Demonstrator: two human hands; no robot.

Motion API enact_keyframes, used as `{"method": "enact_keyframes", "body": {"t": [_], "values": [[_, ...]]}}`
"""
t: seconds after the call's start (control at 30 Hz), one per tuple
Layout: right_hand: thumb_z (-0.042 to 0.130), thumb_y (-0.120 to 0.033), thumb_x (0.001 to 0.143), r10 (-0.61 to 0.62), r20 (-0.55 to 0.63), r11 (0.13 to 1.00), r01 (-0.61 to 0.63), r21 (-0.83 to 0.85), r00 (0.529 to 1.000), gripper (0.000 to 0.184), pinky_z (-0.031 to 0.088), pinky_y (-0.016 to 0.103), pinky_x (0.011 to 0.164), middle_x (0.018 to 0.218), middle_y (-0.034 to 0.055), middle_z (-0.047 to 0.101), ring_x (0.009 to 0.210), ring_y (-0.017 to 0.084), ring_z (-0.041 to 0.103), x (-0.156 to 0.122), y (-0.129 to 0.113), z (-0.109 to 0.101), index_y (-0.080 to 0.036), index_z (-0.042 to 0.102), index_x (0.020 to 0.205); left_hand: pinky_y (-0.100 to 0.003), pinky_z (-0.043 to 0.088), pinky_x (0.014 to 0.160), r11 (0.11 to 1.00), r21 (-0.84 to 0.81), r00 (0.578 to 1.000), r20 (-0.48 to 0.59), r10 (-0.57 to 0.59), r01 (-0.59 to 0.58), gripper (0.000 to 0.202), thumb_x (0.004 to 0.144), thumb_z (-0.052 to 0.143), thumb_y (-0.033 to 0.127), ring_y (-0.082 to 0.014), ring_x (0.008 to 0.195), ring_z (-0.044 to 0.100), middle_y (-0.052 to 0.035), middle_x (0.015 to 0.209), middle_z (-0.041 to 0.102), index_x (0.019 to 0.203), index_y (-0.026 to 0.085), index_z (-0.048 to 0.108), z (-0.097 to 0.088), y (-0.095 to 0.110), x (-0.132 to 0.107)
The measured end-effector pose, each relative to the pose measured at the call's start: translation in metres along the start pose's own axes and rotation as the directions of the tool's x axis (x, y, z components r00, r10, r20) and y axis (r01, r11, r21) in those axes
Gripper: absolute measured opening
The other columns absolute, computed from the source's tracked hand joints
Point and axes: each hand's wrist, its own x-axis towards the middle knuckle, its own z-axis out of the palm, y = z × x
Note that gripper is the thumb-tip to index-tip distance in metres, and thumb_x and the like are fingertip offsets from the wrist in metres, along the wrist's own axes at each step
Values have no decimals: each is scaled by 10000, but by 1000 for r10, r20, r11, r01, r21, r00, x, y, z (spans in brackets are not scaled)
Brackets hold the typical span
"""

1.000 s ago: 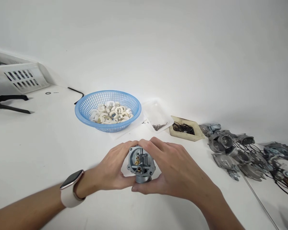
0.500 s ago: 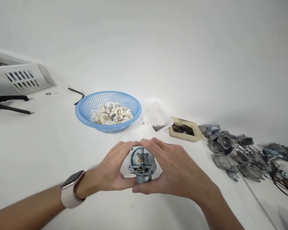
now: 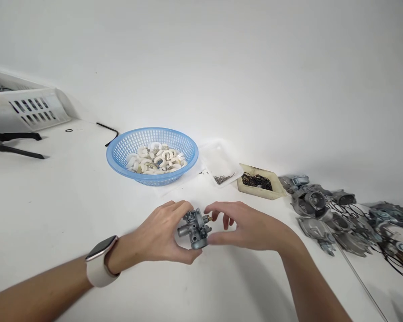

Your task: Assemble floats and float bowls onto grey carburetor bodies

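Observation:
A grey metal carburetor body (image 3: 195, 229) is turned sideways above the white table, its brass jets pointing right. My left hand (image 3: 157, 232) grips it from the left, fingers over the top and thumb beneath. Close by on its right is my right hand (image 3: 246, 228), thumb and index finger apart on either side of the jets; whether the fingertips touch the metal I cannot tell. Beyond the hands stands a blue basket (image 3: 151, 179) of white ring-shaped floats (image 3: 159, 158). A pale tray (image 3: 278, 193) holds black rubber rings (image 3: 257, 181).
A clear tray (image 3: 221, 156) holds thin metal pins (image 3: 222, 179). Several grey carburetor parts (image 3: 317, 205) are heaped at the right. Black-handled pliers (image 3: 18, 143), a hex key (image 3: 109, 129) and a white slotted crate (image 3: 36, 107) are at the left.
The carburetor body has turned from its open face toward me to face right. My right hand has loosened and shifted right; my left hand keeps its hold.

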Motion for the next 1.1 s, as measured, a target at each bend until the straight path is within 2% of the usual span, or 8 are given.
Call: {"method": "enact_keyframes", "body": {"t": [0.07, 0.13, 0.2, 0.33, 0.53, 0.8, 0.9, 1.1], "values": [[600, -535, 956, 10, 16, 1000, -10, 12, 1000, 301, 432, 285, 680, 923, -6, 680, 807, 161, 598, 4, 8, -1, -253, 685, 1014, -326, 405, 659, 998, 64, 1000, 19, 3, -5, 426, 626, 732, 415, -197, 698, 534, 25, 805, 589, 912, 229, 478, 3, -1, 1], [550, -513, 982, 30, 48, 1000, -30, 8, 998, 350, 389, 273, 597, 725, -29, 599, 660, 128, 523, 7, 13, -1, -213, 640, 826, -320, 384, 642, 995, 102, 1000, 31, 3, -6, 420, 616, 722, 417, -192, 680, 504, 27, 784, 567, 883, 229, 458, 5, -2, 0], [558, -509, 968, 64, 107, 998, -64, -8, 992, 381, 343, 267, 533, 643, -44, 535, 580, 110, 451, 11, 15, 0, -202, 601, 746, -318, 377, 641, 993, 116, 999, 40, 5, -10, 427, 612, 719, 422, -197, 690, 500, 22, 792, 567, 876, 230, 445, 7, -3, 0], [576, -414, 945, 74, 199, 997, -76, 3, 977, 285, 354, 253, 528, 690, -45, 594, 590, 101, 477, 16, 14, 3, -200, 621, 762, -322, 374, 648, 989, 145, 998, 54, 25, -33, 429, 621, 711, 435, -199, 684, 493, 20, 792, 561, 858, 235, 414, 10, -5, -1], [559, -274, 902, 66, 234, 998, -63, -17, 970, 204, 356, 251, 546, 671, -50, 591, 587, 96, 475, 20, 9, 7, -191, 601, 721, -348, 395, 699, 980, 181, 994, 79, 73, -86, 441, 626, 717, 445, -198, 668, 514, 24, 792, 572, 879, 234, 422, 14, -9, 0], [527, -251, 875, 54, 244, 998, -45, -45, 968, 190, 351, 272, 546, 670, -38, 590, 596, 115, 481, 20, 12, 10, -196, 583, 702, -353, 381, 699, 969, 202, 987, 103, 121, -140, 459, 630, 745, 482, -209, 687, 573, 29, 781, 606, 899, 231, 471, 13, -11, 2], [512, -261, 872, 43, 229, 998, -31, -59, 972, 200, 311, 279, 521, 644, -43, 553, 571, 112, 434, 19, 14, 11, -201, 553, 686, -358, 387, 700, 968, 210, 988, 97, 123, -141, 466, 628, 749, 491, -209, 689, 578, 26, 784, 612, 910, 226, 488, 13, -11, 2], [494, -244, 840, 54, 152, 992, -35, -123, 987, 267, 230, 285, 486, 553, -60, 348, 538, 104, 305, 17, 13, 13, -202, 379, 602, -362, 392, 698, 967, 206, 987, 102, 128, -147, 492, 624, 768, 523, -210, 696, 585, 25, 795, 623, 919, 220, 515, 13, -9, 2]]}}
